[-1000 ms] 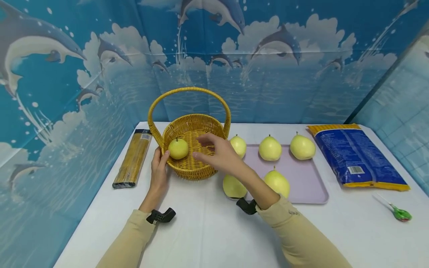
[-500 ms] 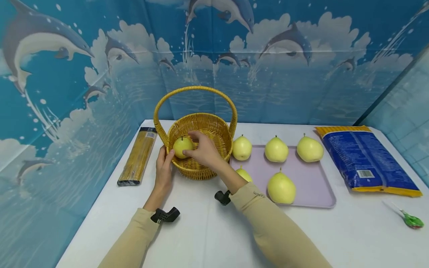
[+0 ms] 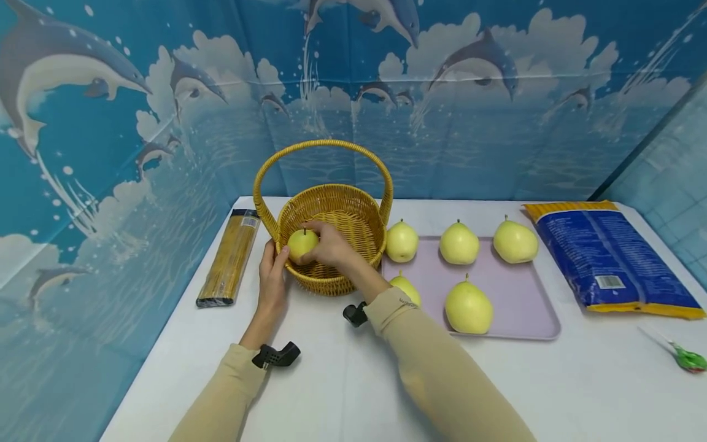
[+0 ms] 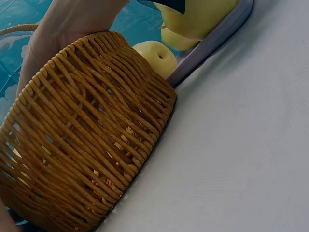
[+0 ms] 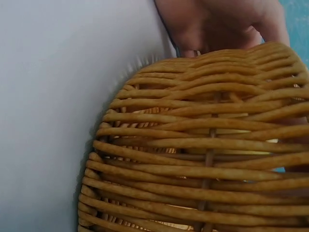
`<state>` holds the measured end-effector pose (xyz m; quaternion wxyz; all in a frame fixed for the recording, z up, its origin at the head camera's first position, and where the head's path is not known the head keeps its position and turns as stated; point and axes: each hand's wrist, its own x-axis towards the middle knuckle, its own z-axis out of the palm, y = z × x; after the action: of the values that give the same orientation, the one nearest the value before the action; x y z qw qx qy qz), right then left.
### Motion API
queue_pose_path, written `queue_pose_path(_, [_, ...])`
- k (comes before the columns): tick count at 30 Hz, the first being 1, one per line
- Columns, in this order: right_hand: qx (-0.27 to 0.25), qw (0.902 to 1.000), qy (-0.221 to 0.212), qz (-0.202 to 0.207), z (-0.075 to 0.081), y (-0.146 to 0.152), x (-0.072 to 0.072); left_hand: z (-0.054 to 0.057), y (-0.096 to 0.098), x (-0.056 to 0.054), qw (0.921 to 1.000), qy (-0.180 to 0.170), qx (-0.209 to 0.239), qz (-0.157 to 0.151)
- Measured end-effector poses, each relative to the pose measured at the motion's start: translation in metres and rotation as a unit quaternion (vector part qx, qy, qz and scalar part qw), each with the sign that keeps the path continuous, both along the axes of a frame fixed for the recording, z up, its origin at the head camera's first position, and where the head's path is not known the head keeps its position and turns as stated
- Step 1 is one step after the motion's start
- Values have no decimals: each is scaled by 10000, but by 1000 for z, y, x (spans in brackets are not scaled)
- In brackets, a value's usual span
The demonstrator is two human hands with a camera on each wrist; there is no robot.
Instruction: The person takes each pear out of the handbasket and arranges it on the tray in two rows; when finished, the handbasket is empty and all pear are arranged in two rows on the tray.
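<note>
A yellow-green pear (image 3: pixel 301 246) sits at the left inside a woven wicker basket (image 3: pixel 331 286) with a tall hooped handle. My right hand (image 3: pixel 332 250) reaches over the near rim and grips this pear between thumb and fingers. At the basket's left side, my left hand (image 3: pixel 272 287) holds the rim, its thumb over the edge and the fingers outside. In the left wrist view the right hand (image 4: pixel 72 26) passes over the basket wall (image 4: pixel 91 125), which hides its fingers. The right wrist view shows the left hand (image 5: pixel 212 24) against the far side of the weave.
Right of the basket, several pears (image 3: pixel 468 308) stand on a lilac tray (image 3: pixel 513 310). A blue and yellow bag (image 3: pixel 613 258) lies farther right, with a green-wrapped lollipop (image 3: pixel 689 358) in front. Left of the basket is a long pack of brown sticks (image 3: pixel 229 258).
My right hand has moved left and down into the basket and now grips the pear there. The left hand stays at the basket's left rim. The whole view has shifted slightly.
</note>
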<state>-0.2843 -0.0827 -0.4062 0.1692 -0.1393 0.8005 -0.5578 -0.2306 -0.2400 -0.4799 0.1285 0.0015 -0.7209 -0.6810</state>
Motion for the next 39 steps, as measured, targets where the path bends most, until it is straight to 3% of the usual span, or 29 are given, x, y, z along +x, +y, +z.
queue_pose_path(5, [556, 9982, 205, 7, 2, -3, 1, 0, -1, 1, 10000, 59, 74, 13])
queue_pose_path(12, [966, 9941, 336, -373, 17, 2, 9, -1, -2, -2, 9998, 171, 17, 34])
queue_pose_path(18, [625, 9962, 451, -405, 31, 18, 20, 0, -1, -3, 9999, 152, 22, 74])
queue_pose_path(28, [345, 9946, 924, -310, 55, 56, 55, 0, -1, 1, 9998, 26, -59, 167])
queue_pose_path(39, [-468, 9937, 1016, -65, 62, 110, 97, -1, 0, 0, 9999, 107, -23, 92])
